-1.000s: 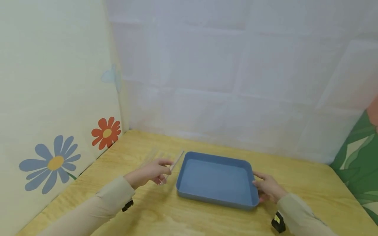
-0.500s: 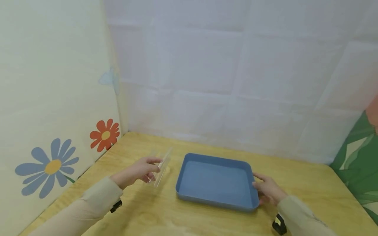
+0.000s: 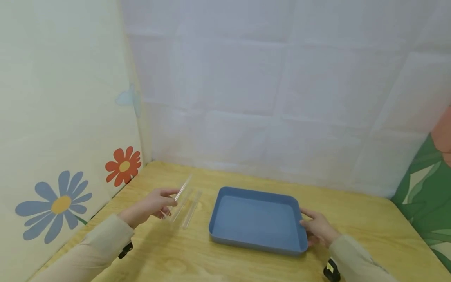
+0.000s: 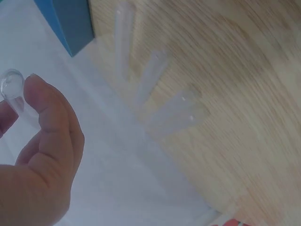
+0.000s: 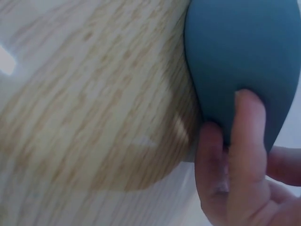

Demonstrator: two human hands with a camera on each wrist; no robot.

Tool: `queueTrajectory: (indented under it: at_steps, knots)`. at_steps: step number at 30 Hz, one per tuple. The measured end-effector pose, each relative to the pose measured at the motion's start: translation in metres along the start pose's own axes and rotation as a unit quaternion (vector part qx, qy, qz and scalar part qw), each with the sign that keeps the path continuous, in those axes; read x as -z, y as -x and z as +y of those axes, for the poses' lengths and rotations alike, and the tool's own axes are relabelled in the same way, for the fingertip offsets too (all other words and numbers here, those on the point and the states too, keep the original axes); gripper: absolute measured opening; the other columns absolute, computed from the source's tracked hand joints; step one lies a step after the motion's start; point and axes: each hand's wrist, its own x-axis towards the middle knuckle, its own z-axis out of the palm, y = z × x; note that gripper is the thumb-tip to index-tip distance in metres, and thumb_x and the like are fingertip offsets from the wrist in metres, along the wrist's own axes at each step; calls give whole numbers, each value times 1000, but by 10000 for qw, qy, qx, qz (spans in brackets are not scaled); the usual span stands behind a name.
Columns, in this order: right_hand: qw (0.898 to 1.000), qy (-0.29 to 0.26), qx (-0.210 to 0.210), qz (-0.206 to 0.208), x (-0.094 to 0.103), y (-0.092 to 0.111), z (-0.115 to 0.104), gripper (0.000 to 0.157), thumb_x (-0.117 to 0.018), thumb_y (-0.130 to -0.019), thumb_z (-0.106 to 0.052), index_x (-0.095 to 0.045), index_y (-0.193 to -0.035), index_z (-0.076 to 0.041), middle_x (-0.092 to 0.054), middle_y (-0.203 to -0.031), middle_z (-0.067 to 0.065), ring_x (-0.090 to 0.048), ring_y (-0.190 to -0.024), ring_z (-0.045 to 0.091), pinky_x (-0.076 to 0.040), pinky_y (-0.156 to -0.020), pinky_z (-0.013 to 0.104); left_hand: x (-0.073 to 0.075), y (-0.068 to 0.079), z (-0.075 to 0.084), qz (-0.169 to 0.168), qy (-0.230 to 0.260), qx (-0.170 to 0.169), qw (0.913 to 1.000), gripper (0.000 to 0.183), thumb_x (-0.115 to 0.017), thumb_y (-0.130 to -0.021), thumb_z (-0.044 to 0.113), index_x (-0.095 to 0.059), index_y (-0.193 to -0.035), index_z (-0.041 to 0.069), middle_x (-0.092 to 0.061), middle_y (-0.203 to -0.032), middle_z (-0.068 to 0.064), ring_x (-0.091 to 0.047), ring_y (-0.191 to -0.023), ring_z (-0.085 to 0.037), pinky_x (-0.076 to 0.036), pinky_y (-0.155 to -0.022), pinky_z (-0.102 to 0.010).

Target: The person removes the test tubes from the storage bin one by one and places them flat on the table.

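Note:
My left hand (image 3: 151,205) pinches a clear test tube (image 3: 183,187) between thumb and fingers, tilted above the table's left part. In the left wrist view the rounded end of this test tube (image 4: 12,84) shows by the thumb tip. More clear tubes (image 3: 191,209) lie on the wood, just right of that hand; the left wrist view shows several tubes (image 4: 123,40) spread apart. At the right, my right hand (image 3: 318,227) grips the short side of a blue rectangular tray (image 3: 258,221). Its fingers and thumb press the tray wall (image 5: 240,52) in the right wrist view.
The wooden table (image 3: 183,258) meets a pale cloth backdrop (image 3: 246,98) behind and a flowered panel (image 3: 67,98) at the left. A green leafy print (image 3: 426,196) borders the right side.
My left hand has moved left, away from the tray, with the test tube in its grip. Tubes on the table now show more plainly beside it. My right hand stays at the tray.

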Motion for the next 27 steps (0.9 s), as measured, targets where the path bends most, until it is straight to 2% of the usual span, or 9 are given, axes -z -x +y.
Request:
queueTrajectory:
  at_steps: [5, 7, 13, 21, 27]
  knots:
    - [9999, -108, -53, -21, 1, 1, 3, 55, -47, -97, 2, -27, -148, 7, -68, -93, 20, -67, -75, 28, -54, -47, 35, 4, 0, -1, 203, -32, -25, 9998, 62, -58, -90, 8, -35, -146, -8, -62, -108, -17, -54, -57, -11, -48, -51, -25]
    - [10000, -72, -20, -26, 3, 0, 3, 56, -47, -97, 1, -26, -148, 8, -68, -93, 21, -67, -75, 27, -54, -48, 34, 5, -1, 0, 246, -13, -18, 9997, 62, -57, -90, 8, -35, -146, -7, -63, -105, -16, -54, -57, -11, -48, -51, -24]
    - [10000, 46, -64, 45, 8, 1, 2, 55, -47, -98, 2, -26, -148, 7, -68, -92, 20, -67, -74, 26, -55, -48, 34, 10, -2, -1, 272, -164, -43, 9995, 63, -58, -91, 9, -34, -147, -7, -58, -117, -26, -53, -57, -11, -49, -53, -25]
    - [10000, -83, 44, -17, 4, 0, 2, 56, -47, -98, 0, -24, -148, 8, -67, -95, 22, -67, -76, 26, -56, -50, 36, 27, 2, -14, 502, -357, -42, 9981, 62, -58, -92, 9, -33, -147, -7, -57, -111, -22, -52, -57, -12, -49, -53, -28]
    - [9999, -84, 69, -58, 2, -1, 2, 55, -46, -98, 1, -24, -148, 9, -66, -98, 24, -66, -80, 29, -57, -53, 40, 39, -1, -26, 652, -546, 5, 9964, 63, -58, -92, 9, -33, -147, -7, -59, -102, -18, -51, -57, -14, -45, -51, -27]
